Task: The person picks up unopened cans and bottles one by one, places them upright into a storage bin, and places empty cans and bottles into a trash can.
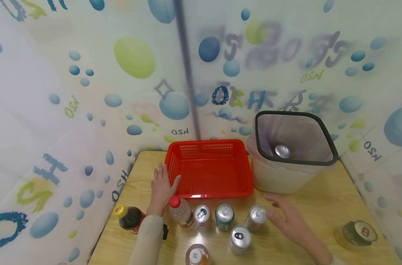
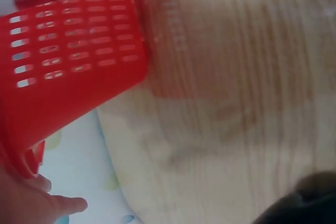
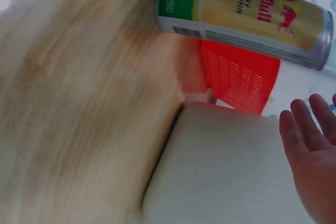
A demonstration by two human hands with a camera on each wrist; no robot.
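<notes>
Gold can (image 3: 247,17) stands low in the head view, a bit right of the middle. My guess is that it's light if the drink is gone, but I can't tell how full it is. Its thin metal looks smooth, so it may slip or dent. Hold it gently around its middle. Just beside it is the right hand (image 1: 290,221), with straight, loose fingers and nothing in them. Left of it, near the bottom middle, a clear bottle (image 1: 181,212) with a red cap should feel squishy; its neck looks good to grab.

A little higher, the left hand (image 1: 161,189) has its fingers spread out at the left side of the red basket (image 1: 217,173). I can't tell if it pushes. The basket looks stiff and light, and its bare red floor shows. Right of that, the pale bin (image 1: 273,180) has a thin bag (image 1: 305,136) and one silver can (image 1: 282,151) inside.
</notes>
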